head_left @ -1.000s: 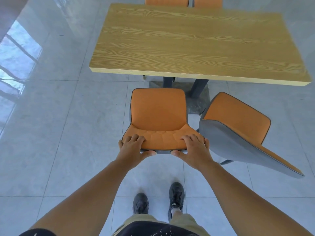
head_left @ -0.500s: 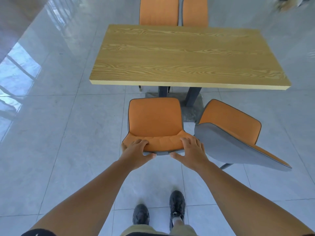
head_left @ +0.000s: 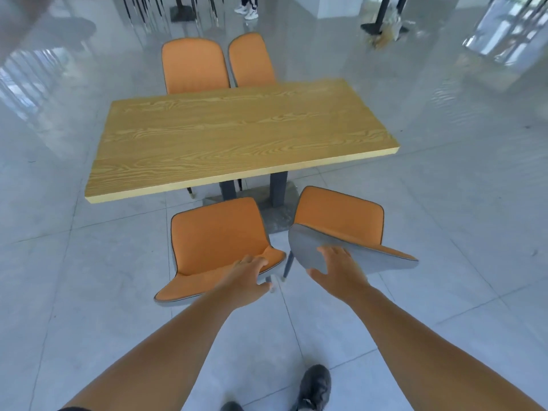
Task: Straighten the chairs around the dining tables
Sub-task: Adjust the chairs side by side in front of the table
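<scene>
A wooden dining table point(head_left: 237, 137) stands ahead with two orange chairs on its near side. The left chair point(head_left: 216, 232) faces the table squarely, pulled a little out from it. The right chair point(head_left: 338, 215), orange with a grey back, is turned at an angle, its back swung towards the left chair. My left hand point(head_left: 249, 277) curls over the right end of the left chair's backrest. On the left end of the right chair's grey back, my right hand point(head_left: 335, 268) has its fingers spread on top and its thumb under the edge.
Two more orange chairs point(head_left: 194, 66) point(head_left: 250, 62) are tucked in at the table's far side. The table's dark pedestal base point(head_left: 278, 218) sits between the near chairs. Another person's feet point(head_left: 246, 10) and other table legs show far back. The tiled floor is glossy.
Both hands were on the left chair's backrest. My right hand has moved over to the right chair's back, my left hand slid to the backrest's right end, and the view lifted and shifted right.
</scene>
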`<move>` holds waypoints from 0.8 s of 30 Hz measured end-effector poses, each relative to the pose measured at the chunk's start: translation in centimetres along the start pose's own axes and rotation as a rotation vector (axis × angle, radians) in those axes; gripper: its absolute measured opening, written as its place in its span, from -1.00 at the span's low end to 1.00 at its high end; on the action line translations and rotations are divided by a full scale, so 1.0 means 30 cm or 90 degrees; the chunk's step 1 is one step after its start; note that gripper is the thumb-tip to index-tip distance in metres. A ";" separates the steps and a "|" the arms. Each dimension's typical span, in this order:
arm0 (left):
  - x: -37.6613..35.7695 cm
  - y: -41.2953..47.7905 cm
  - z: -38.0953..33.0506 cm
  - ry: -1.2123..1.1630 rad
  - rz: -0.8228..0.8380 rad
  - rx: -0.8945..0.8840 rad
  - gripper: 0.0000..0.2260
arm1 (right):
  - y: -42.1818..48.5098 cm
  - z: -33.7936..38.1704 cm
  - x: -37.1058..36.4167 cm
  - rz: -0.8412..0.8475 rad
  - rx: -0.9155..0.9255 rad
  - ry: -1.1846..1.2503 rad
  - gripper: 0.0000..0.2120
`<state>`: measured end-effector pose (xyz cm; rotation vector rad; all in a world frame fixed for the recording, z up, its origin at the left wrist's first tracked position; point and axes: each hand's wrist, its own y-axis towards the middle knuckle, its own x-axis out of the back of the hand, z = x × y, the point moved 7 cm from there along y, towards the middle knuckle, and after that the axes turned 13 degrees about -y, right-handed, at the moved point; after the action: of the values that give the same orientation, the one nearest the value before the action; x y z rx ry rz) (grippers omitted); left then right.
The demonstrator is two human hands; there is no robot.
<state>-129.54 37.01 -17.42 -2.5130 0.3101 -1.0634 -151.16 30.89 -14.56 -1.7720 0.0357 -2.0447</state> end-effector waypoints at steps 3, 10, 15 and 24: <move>-0.030 0.086 -0.140 0.007 -0.002 -0.009 -0.63 | 0.014 -0.145 0.060 -0.068 -0.028 0.017 -0.43; -0.104 0.236 -0.416 0.045 -0.013 -0.067 -0.57 | 0.037 -0.423 0.086 -0.065 -0.061 -0.016 -0.38; -0.132 0.303 -0.512 0.163 -0.041 -0.115 -0.61 | 0.059 -0.531 0.055 -0.040 -0.076 -0.048 -0.28; -0.136 0.439 -0.493 0.215 -0.047 -0.147 -0.49 | 0.140 -0.578 -0.013 -0.001 -0.103 -0.109 -0.19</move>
<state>-143.71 22.63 -16.37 -2.5498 0.4614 -1.5659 -166.30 22.77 -19.32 -2.0398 0.1520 -1.9315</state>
